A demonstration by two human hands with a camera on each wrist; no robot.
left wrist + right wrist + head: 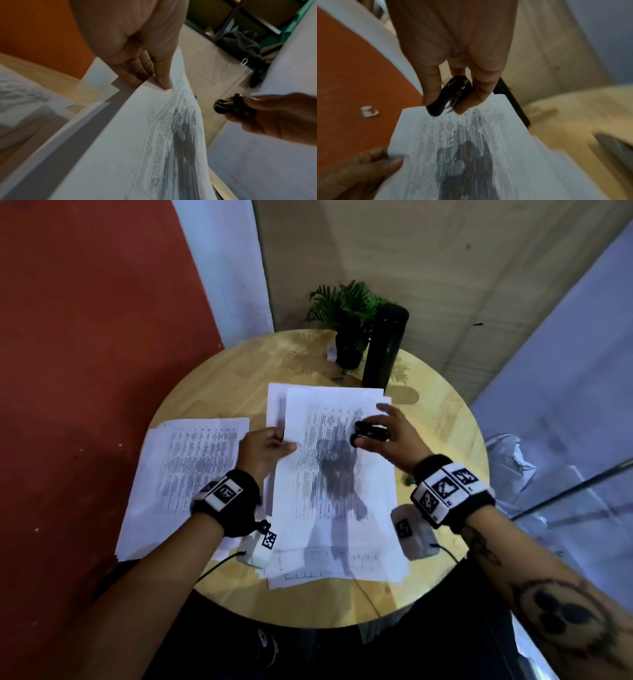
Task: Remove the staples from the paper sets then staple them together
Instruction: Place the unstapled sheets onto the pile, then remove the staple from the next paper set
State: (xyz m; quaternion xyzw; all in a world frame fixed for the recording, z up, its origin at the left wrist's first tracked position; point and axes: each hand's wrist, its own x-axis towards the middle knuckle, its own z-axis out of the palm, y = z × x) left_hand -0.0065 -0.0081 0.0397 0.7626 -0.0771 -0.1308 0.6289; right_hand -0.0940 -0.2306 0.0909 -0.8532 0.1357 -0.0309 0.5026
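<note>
My left hand pinches the left edge of the top sheet of the centre paper stack, thumb on top and fingers curled under, lifting that sheet a little; the left wrist view shows it peeled up off the sheets below. My right hand grips a small black staple remover between thumb and fingers, held over the upper right part of the same stack, near its top edge. In the right wrist view the remover shows its metal claws just above the page's top edge, not clearly touching it.

A second paper set lies flat on the round wooden table, just left of the centre stack and partly under my left wrist. At the far side stand a small potted plant and a tall black flask.

My reading: I'm in the staple-removal stage. The centre sheets are fanned and misaligned, which suggests that set may already be loose, but I can't make out any staple in either set, so I can't tell how many are out. Left to do, as I judge it: finish any removal, square the sets together, and staple them. I see no stapler that I can identify.
</note>
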